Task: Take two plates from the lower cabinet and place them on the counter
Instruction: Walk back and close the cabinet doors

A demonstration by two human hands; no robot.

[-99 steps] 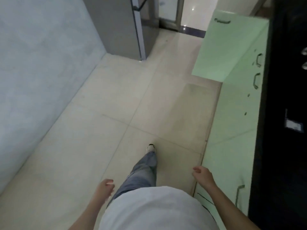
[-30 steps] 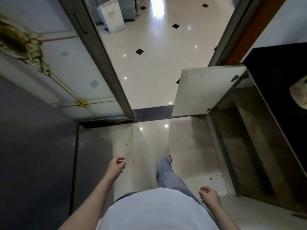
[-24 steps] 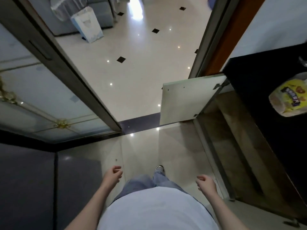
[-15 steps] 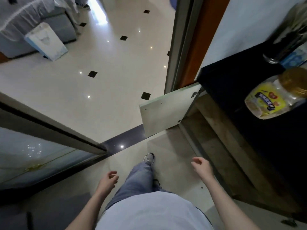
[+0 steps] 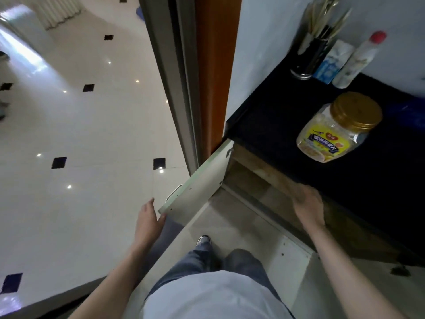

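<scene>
A person in a pale shirt and blue jeans stands at an open lower cabinet (image 5: 259, 180) beneath a black counter (image 5: 282, 125), seen from above. The cabinet's interior is dim, brownish and shelved; no plates can be made out inside it, and none lie on the counter. Its pale green door (image 5: 202, 183) swings out to the left, the metal handle showing on its outer face.

The left hand (image 5: 148, 223) rests against the door's free lower corner, fingers extended and close together, touching the edge rather than wrapped around it. The right hand (image 5: 307, 203) reaches into the cabinet mouth just under the counter lip; it is motion-blurred, holds nothing visible, and whether its fingers are spread or curled cannot be told.

Glossy cream floor tiles (image 5: 80, 139) with small black diamond insets stretch away to the left, past a grey and orange-brown door frame (image 5: 197, 72).

On the counter stand a gold-lidded jar (image 5: 338, 127) with a yellow label, a dark utensil holder (image 5: 310, 56) against the white wall, a blue and white carton (image 5: 331, 63) and a red-capped white bottle (image 5: 356, 61), all softened by blur. One shoe (image 5: 203, 240) shows on the floor below.
</scene>
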